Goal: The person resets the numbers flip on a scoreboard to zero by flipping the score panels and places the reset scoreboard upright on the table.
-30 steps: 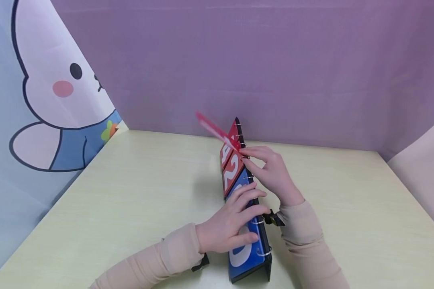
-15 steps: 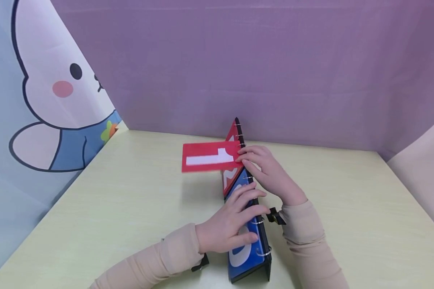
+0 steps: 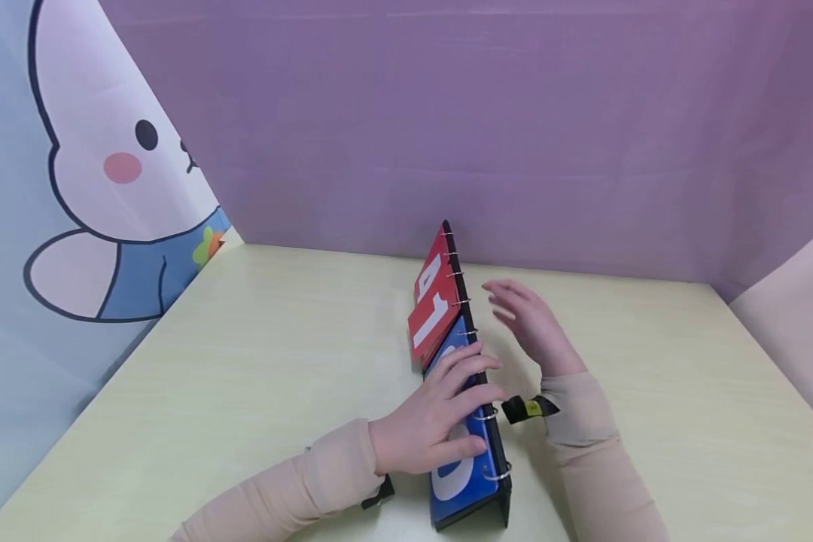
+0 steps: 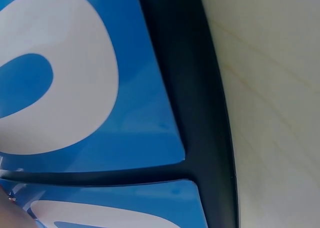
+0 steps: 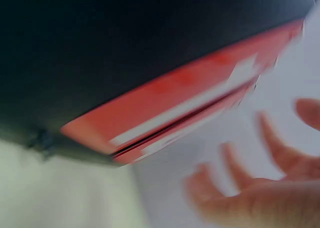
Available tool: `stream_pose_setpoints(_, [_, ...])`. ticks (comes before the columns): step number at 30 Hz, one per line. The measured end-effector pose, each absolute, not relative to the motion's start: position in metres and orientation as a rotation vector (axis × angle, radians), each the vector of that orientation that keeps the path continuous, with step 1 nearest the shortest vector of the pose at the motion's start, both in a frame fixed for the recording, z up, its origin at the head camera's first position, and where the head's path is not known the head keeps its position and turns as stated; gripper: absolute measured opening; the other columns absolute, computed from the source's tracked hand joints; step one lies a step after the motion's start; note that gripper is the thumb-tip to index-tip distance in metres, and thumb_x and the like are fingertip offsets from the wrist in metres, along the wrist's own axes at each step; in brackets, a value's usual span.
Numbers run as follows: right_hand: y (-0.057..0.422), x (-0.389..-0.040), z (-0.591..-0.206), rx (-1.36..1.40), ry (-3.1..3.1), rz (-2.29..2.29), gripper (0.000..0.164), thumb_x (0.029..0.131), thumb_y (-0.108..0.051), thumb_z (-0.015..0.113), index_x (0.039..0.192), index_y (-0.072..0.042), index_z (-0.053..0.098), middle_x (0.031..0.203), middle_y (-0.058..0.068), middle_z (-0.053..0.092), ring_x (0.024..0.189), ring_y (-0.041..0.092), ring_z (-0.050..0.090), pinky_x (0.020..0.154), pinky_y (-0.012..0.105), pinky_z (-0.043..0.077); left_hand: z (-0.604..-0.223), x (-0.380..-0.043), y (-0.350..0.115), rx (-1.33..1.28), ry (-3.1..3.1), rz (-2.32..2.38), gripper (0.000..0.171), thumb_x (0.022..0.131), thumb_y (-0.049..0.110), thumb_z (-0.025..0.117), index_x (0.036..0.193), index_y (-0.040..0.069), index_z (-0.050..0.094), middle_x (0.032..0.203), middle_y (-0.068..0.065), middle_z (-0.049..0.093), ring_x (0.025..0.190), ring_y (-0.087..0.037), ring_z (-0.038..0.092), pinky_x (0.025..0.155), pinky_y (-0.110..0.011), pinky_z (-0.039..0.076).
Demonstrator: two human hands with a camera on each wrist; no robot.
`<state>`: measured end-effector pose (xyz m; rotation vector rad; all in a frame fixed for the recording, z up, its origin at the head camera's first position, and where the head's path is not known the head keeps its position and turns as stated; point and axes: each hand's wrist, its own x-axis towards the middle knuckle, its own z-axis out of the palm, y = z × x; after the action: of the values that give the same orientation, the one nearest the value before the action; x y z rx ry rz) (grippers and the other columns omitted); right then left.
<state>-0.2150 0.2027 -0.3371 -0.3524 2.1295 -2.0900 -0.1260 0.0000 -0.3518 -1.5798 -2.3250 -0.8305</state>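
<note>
A flip scoreboard (image 3: pixel 504 506) with a black frame stands tent-like on the table, its number cards hung on metal rings along the top. Two red cards show at the far end: a 4 (image 3: pixel 427 275) and a 1 (image 3: pixel 433 320). My left hand (image 3: pixel 433 418) rests over the nearer blue cards (image 3: pixel 482 485), fingers spread across the top edge and hiding part of the digits. Close up in the left wrist view are a blue card (image 4: pixel 145 128) and black frame. My right hand (image 3: pixel 531 327) hovers right of the scoreboard, fingers loosely bent and holding nothing; it is blurred in the right wrist view.
The pale wood-look table (image 3: pixel 244 376) extends on both sides of the scoreboard. A purple cloth (image 3: pixel 481 135) hangs behind its back edge. At the left is a blue backdrop with a cartoon rabbit (image 3: pixel 135 196).
The red card with the 1 has flipped over leftward and down, covering the 2. My right hand has let go and moved away to the right. The left hand stays put.
</note>
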Motion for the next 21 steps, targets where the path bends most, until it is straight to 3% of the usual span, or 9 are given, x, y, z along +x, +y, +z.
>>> stream_pose_setpoints(4, [0.216,-0.225,-0.362,-0.243,1.827,-2.033,0.052,0.103,-0.031,0.032,0.143,0.002,0.025,0.155,0.021,0.009,0.141,0.046,0.013,0.115,0.057,0.014,-0.352,-0.126,0.0,-1.578,-2.322,-0.818,0.066,0.095,0.06,0.009,0.133,0.017,0.042,0.148,-0.008,0.028,0.143,-0.028,0.012,0.116,-0.048,0.019])
stream_pose_setpoints(10, [0.22,-0.23,-0.378,-0.216,1.686,-1.993,0.059,0.103,-0.037,0.029,0.149,-0.004,0.014,0.156,0.021,0.006,0.141,0.044,0.017,0.11,0.052,0.03,-0.352,-0.126,0.0,-1.578,-2.325,-0.822,0.065,0.095,0.06,0.009,0.133,0.018,0.041,0.148,-0.008,0.027,0.144,-0.027,0.011,0.116,-0.048,0.018])
stream_pose_setpoints(15, [0.219,-0.23,-0.38,-0.131,1.583,-2.053,0.058,0.103,-0.035,0.03,0.152,-0.01,0.01,0.155,0.023,0.005,0.139,0.039,0.02,0.099,0.036,0.043,-0.352,-0.126,0.0,-1.573,-2.316,-0.809,0.065,0.095,0.059,0.008,0.132,0.017,0.042,0.148,-0.009,0.028,0.143,-0.028,0.011,0.116,-0.048,0.018])
stream_pose_setpoints(18, [0.219,-0.231,-0.382,-0.072,1.496,-2.113,0.042,0.104,-0.033,0.031,0.144,-0.019,0.032,0.147,0.021,0.023,0.124,0.029,0.04,0.088,0.027,0.046,-0.352,-0.126,0.0,-1.572,-2.323,-0.819,0.065,0.095,0.059,0.009,0.132,0.017,0.041,0.148,-0.009,0.027,0.143,-0.028,0.011,0.116,-0.048,0.018])
stream_pose_setpoints(21, [0.222,-0.233,-0.384,-0.024,1.365,-2.206,0.027,0.104,-0.027,0.032,0.118,-0.021,0.054,0.125,0.012,0.043,0.101,0.016,0.05,0.081,0.023,0.046,-0.352,-0.125,0.0,-1.573,-2.34,-0.838,0.064,0.095,0.06,0.01,0.132,0.017,0.041,0.148,-0.008,0.027,0.143,-0.028,0.011,0.116,-0.048,0.018])
